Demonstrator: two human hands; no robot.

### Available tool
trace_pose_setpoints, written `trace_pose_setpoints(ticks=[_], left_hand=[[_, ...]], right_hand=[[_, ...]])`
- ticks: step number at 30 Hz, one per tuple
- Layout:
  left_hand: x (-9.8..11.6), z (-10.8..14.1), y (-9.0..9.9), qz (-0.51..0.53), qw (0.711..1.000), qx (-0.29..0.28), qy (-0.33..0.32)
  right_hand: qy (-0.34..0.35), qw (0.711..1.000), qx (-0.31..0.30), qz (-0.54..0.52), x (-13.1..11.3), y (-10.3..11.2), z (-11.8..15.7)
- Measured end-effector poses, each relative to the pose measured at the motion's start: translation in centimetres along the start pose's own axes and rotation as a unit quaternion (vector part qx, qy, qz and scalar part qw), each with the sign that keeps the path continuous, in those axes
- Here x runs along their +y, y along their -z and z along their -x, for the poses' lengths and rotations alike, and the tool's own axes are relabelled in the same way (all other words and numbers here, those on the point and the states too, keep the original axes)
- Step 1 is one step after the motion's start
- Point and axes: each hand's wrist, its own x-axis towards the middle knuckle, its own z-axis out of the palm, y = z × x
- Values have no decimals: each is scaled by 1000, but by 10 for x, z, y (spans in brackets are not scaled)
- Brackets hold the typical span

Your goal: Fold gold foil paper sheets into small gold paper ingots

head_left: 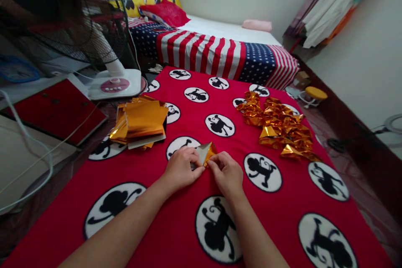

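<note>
Between my two hands is a partly folded sheet of gold foil paper [204, 153], its pale grey back showing on the left and its gold face on the right. My left hand [184, 165] pinches its left side between thumb and fingers. At the lower right edge, my right hand [226, 169] grips the paper with thumb and forefinger. A stack of flat gold foil sheets [144, 117] lies to the left of my hands. Over on the right sits a pile of folded gold foil pieces [273, 127].
A red cloth [176, 234] with monkey circles covers the table. A standing fan [116, 83] is at the back left, by a dark red panel [56, 109]. Behind the table is a bed with a striped, starred cover [201, 52]. A yellow-topped stool [315, 93] stands right.
</note>
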Motion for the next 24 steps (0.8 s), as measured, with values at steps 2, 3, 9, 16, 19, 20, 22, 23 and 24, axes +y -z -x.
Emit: trace_pose_setpoints(ticks=[2,3,9,16,19,20,22,23,24], left_hand=[[0,0,1,-6,1000,-2,-4],[1,-1,1,-9,1000,-3,-5],[3,0,-1,-29,1000,4,-4],[3,0,-4,-34,999,21,-7],[3,0,-4,-34,999,22,-4],[4,0,-4,-34,999,21,-2],[4,0,-4,-35,999,17,1],[5,0,-4,-35,999,17,1],[5,0,-5,-35,999,17,1]], right_hand=[[0,1000,7,30,-3,-2,0],[2,999,11,42,-4,-3,1],[25,995,23,91,-7,-6,4],[33,992,29,120,-7,-8,4],[33,992,29,122,-7,-9,3],[33,992,29,122,-8,-9,3],[31,992,28,122,-8,-9,3],[29,992,28,123,-8,-9,3],[28,992,29,123,-8,-9,3]])
